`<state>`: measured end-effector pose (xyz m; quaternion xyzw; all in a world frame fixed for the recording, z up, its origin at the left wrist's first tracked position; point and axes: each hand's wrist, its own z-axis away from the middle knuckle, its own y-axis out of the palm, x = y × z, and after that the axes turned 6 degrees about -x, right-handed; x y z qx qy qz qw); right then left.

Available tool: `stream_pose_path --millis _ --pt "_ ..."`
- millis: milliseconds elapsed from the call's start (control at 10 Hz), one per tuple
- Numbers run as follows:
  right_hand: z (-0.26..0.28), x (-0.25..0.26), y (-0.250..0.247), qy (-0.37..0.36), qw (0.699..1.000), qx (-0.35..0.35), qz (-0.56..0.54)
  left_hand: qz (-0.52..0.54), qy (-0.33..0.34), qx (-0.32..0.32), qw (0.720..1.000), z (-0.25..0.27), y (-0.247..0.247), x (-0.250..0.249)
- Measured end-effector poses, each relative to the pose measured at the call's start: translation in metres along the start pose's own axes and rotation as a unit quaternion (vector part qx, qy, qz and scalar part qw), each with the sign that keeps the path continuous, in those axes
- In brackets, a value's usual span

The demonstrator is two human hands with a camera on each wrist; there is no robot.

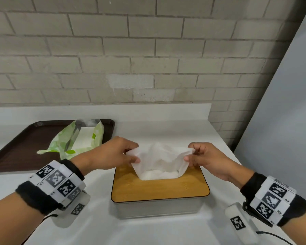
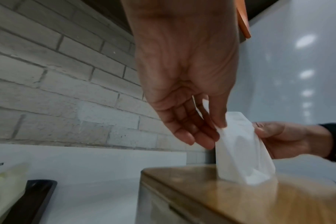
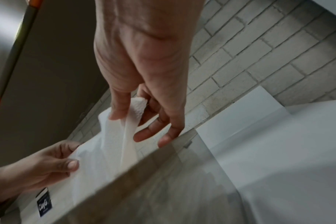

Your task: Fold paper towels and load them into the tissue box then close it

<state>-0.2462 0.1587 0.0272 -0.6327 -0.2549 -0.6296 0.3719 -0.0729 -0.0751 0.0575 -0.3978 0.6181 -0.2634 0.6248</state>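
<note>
1. The tissue box (image 1: 159,197) stands on the counter (image 1: 99,227) with its wooden lid (image 1: 159,187) seated.
2. The paper towel (image 1: 159,160) stands up through the lid slot.
3. The left hand (image 1: 113,154) and the right hand (image 1: 207,159) each pinch one upper corner, likely spreading the sheet for dispensing.
4. The green towel pack (image 1: 78,138) rests on the tray (image 1: 21,144), apart.

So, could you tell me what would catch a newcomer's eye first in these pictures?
Most striking is the white paper towel standing up out of the slot in the wooden lid of the tissue box, mid-counter. The left hand and the right hand each pinch an upper corner of it. Behind on the left, a green patterned pack of towels lies open on a dark brown tray.
</note>
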Motion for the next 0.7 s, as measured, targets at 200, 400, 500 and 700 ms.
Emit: stream_pose_path --millis 200,400,500,700 --pt "-0.002 0.001 -0.001 -0.014 0.996 -0.058 -0.066 0.101 -0.030 -0.060 0.993 0.008 -0.006 0.008" --pt "-0.001 -0.003 -0.002 0.007 0.997 -0.041 -0.061 0.263 -0.100 -0.171 0.944 0.014 0.015 0.014" --pt "-0.002 0.002 -0.004 -0.024 0.993 -0.063 -0.095 0.266 -0.091 -0.182 0.942 0.015 0.015 0.013" --pt "-0.001 -0.004 -0.010 -0.092 0.977 -0.148 -0.120 0.320 -0.130 -0.284 0.894 0.024 0.016 0.019"
